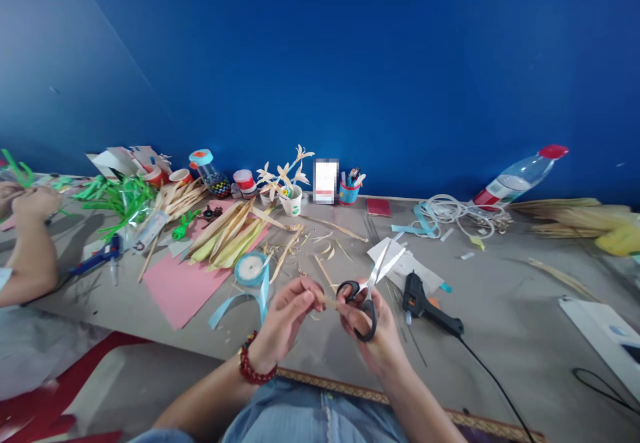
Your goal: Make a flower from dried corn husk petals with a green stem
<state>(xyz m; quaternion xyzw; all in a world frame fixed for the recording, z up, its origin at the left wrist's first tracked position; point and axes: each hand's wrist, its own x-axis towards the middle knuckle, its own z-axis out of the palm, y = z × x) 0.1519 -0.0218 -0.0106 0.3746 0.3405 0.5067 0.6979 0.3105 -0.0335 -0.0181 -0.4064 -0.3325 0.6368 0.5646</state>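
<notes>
My left hand (287,320) pinches one end of a small pale corn husk strip (330,302) over the table's front part. At the strip's other end are the fingertips of my right hand (380,340), closed around it. Black-handled scissors (371,283) hang on that same hand, their blades apart and pointing up and away. Just beyond my hands lie husk scraps (326,273) and a white paper sheet (407,263). A roll of light blue ribbon (251,268) rests left of them, and a black glue gun (430,310) lies to the right.
Dried husks (225,236) lie on pink paper (183,290). Husk flowers stand in a white cup (291,202) near the blue wall. A plastic bottle (520,180) leans at back right. The glue gun's cord (493,380) runs toward me. Another person's arm (33,236) is at far left.
</notes>
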